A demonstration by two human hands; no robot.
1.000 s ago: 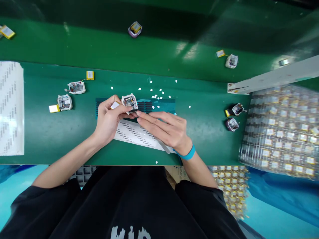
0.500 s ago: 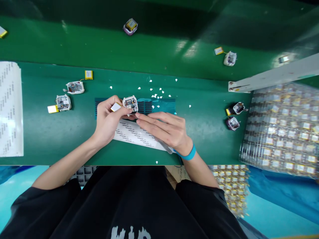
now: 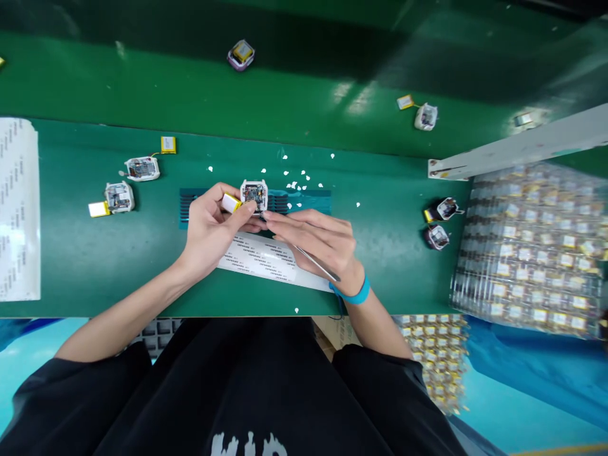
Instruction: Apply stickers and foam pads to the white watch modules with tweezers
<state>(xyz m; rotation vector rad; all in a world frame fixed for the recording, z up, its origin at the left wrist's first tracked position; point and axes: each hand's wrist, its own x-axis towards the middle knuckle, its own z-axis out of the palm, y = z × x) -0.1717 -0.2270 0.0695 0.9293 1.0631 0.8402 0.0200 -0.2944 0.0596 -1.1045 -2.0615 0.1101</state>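
Observation:
My left hand (image 3: 209, 228) grips a white watch-like casing (image 3: 254, 195) with an exposed circuit board, its thumb over the lower edge. A yellow-edged battery (image 3: 230, 202) sits between the thumb and fingers, left of the casing. My right hand (image 3: 318, 244), with a blue wrist strap (image 3: 356, 292), is closed around thin metal tweezers (image 3: 317, 262). Its fingertips meet the casing's lower right corner, where the tweezer tips are hard to make out. Beneath both hands lie a printed white sheet (image 3: 266, 256) and a blue slotted mat (image 3: 308, 201).
Small white stickers (image 3: 294, 185) dot the green bench (image 3: 389, 253). Opened casings lie at left (image 3: 120, 197), at right (image 3: 436, 237) and on the raised back surface (image 3: 241, 54). Stacked clear trays (image 3: 532, 247) stand at right, below a white bar (image 3: 513, 142). Another printed sheet (image 3: 19, 209) lies far left.
The casing has shifted slightly right and turned more upright, and the battery beside it has tilted. The tweezers' rear end has swung up and right in my right hand. The view has shifted slightly.

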